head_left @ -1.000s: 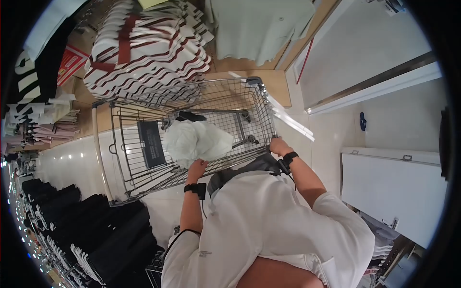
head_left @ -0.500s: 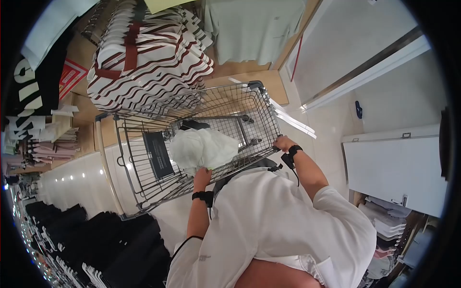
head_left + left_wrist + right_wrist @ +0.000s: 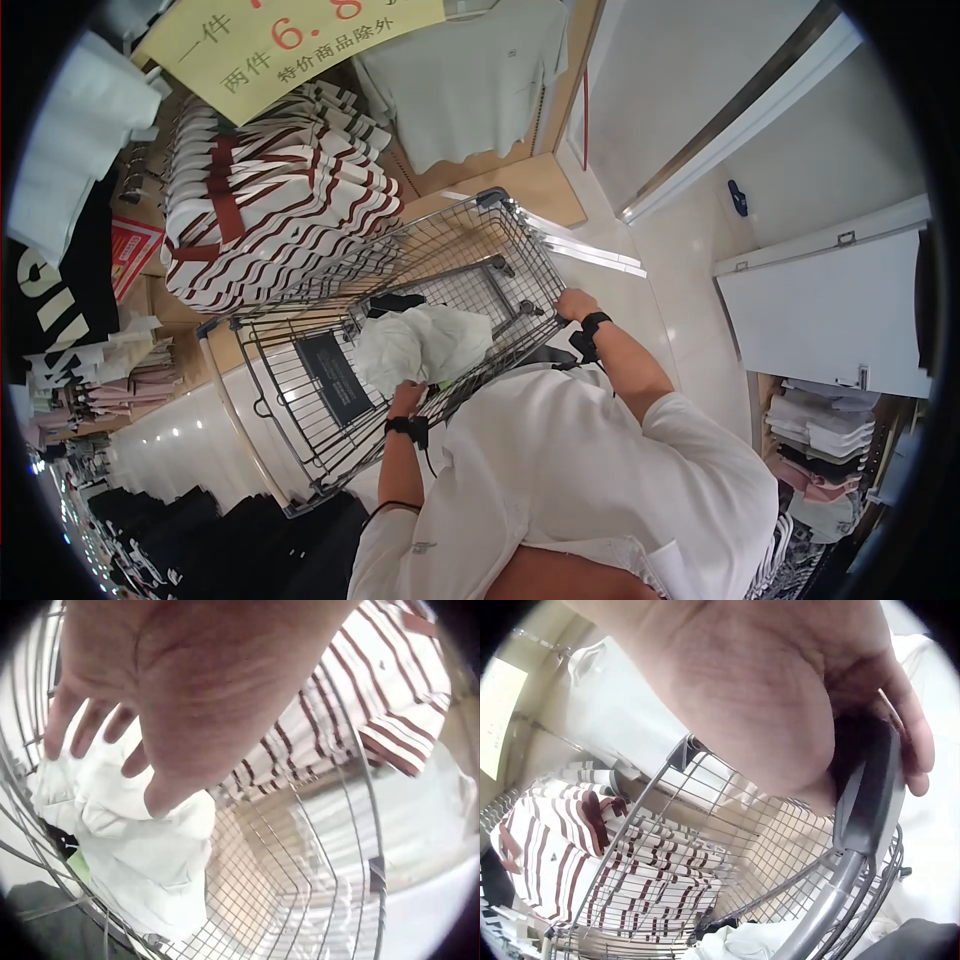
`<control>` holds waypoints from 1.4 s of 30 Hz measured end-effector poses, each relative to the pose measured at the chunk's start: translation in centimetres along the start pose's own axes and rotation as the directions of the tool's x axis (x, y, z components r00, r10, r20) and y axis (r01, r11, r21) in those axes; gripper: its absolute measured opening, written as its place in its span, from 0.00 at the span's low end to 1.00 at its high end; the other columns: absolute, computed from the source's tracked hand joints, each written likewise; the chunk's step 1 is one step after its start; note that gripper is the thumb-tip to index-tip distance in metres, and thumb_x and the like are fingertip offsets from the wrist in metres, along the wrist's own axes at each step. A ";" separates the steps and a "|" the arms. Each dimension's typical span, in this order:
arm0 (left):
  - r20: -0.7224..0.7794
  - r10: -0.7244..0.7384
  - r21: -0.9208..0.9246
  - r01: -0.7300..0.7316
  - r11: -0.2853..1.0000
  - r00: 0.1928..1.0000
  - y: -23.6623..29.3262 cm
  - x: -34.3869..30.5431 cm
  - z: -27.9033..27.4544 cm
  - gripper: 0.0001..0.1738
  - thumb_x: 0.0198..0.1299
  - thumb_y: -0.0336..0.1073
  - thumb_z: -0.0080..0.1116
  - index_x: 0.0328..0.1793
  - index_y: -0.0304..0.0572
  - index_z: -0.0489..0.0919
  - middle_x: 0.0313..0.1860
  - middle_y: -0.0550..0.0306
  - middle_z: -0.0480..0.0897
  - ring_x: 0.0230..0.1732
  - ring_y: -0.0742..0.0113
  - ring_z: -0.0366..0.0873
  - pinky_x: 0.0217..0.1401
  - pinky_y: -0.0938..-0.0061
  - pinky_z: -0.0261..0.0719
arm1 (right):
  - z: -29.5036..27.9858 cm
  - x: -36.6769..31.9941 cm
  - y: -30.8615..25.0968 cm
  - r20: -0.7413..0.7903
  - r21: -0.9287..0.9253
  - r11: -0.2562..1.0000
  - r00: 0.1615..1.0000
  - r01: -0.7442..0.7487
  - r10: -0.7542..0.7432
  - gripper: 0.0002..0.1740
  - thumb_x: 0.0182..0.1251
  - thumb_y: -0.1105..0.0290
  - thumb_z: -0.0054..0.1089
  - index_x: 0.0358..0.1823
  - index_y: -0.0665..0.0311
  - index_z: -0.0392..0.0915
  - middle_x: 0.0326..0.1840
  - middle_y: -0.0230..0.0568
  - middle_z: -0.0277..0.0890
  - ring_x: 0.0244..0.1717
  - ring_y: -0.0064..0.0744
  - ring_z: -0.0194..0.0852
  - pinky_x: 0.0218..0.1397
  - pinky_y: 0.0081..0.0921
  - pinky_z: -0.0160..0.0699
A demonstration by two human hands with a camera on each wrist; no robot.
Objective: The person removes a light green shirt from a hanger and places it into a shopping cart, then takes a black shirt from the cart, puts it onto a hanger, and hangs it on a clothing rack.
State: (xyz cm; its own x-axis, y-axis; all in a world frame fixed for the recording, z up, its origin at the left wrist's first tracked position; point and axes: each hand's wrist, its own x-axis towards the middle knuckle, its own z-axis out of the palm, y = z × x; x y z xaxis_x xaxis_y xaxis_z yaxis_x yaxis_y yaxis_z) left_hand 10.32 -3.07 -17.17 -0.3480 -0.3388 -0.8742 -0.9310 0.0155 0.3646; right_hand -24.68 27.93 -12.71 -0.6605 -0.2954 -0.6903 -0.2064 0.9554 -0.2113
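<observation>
A crumpled white cloth (image 3: pixel 425 345) lay inside a grey wire cart (image 3: pixel 525 255).
Bunched at one end and softly creased, it sat beside something black (image 3: pixel 392 303); the left hand (image 3: pixel 406 398) rested against it, fingers loosely extended, while the right hand (image 3: pixel 577 304) curled round the cart's dark corner cap (image 3: pixel 870 780).

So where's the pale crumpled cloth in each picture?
Head view: the pale crumpled cloth is near the middle, inside the shopping cart.
Left wrist view: it's at the lower left, beneath the left hand.
Right wrist view: it's at the bottom edge, around the middle, partly cut off.
Shared landmark: the red-and-white striped shirts show in all three.
</observation>
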 end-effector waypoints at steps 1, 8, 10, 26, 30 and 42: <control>-0.117 0.102 0.142 -0.085 0.986 0.988 -2.5 3.6 -0.5 0.38 0.54 0.59 0.62 0.56 0.28 0.79 0.54 0.34 0.82 0.56 0.42 0.78 0.60 0.51 0.73 | 0.2 0.9 0.1 0.012 -0.017 1.000 1.000 0.000 0.000 0.22 0.63 0.54 0.57 0.50 0.61 0.84 0.53 0.49 0.83 0.55 0.51 0.81 0.57 0.43 0.79; -0.169 -0.097 0.180 0.127 0.975 0.981 -3.4 10.4 -2.5 0.37 0.52 0.56 0.66 0.57 0.30 0.80 0.56 0.36 0.81 0.61 0.44 0.75 0.63 0.53 0.72 | -1.2 0.5 -0.3 0.059 -0.023 1.000 0.998 -0.012 0.013 0.23 0.64 0.51 0.56 0.49 0.60 0.84 0.53 0.48 0.82 0.56 0.50 0.80 0.57 0.42 0.79; -0.153 -0.124 -0.201 0.092 0.975 0.980 -2.7 10.9 -2.0 0.36 0.53 0.54 0.66 0.60 0.33 0.78 0.58 0.40 0.80 0.61 0.47 0.75 0.62 0.54 0.73 | -1.2 0.6 -0.3 0.082 -0.036 0.999 0.997 -0.011 0.014 0.23 0.65 0.50 0.56 0.49 0.60 0.84 0.53 0.48 0.82 0.56 0.50 0.80 0.57 0.43 0.79; -0.042 -0.219 -0.999 -0.038 0.021 0.975 -2.1 13.1 1.3 0.44 0.61 0.58 0.59 0.78 0.48 0.57 0.71 0.47 0.69 0.70 0.45 0.65 0.66 0.46 0.67 | -1.1 2.1 -0.5 0.148 -0.152 0.988 0.989 0.024 -0.001 0.25 0.67 0.46 0.54 0.45 0.61 0.85 0.49 0.51 0.83 0.53 0.53 0.80 0.55 0.45 0.79; -0.022 -0.264 -0.998 -0.036 -0.046 0.964 -2.3 14.0 -0.1 0.44 0.62 0.59 0.58 0.79 0.50 0.56 0.73 0.49 0.67 0.75 0.49 0.56 0.72 0.45 0.57 | -1.2 1.9 -0.6 0.145 -0.135 0.991 0.989 0.005 0.015 0.24 0.68 0.47 0.54 0.44 0.61 0.85 0.48 0.51 0.83 0.53 0.52 0.80 0.55 0.44 0.80; -0.562 0.273 -0.076 -0.377 0.923 0.781 -7.4 14.6 -5.5 0.13 0.68 0.30 0.48 0.58 0.41 0.75 0.48 0.53 0.83 0.47 0.63 0.81 0.51 0.67 0.82 | -0.3 2.0 -0.2 0.044 -0.103 0.995 0.999 0.017 -0.013 0.21 0.66 0.50 0.57 0.41 0.62 0.85 0.44 0.51 0.84 0.49 0.53 0.82 0.52 0.44 0.80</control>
State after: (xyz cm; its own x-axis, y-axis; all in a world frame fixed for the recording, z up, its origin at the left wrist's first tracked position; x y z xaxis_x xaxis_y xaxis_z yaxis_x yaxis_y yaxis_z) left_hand 12.74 -13.32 -30.92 -0.4636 -0.7891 -0.4029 -0.7199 0.0704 0.6905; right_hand -26.18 27.14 -13.88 -0.6258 -0.3069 -0.7171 -0.2908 0.9449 -0.1506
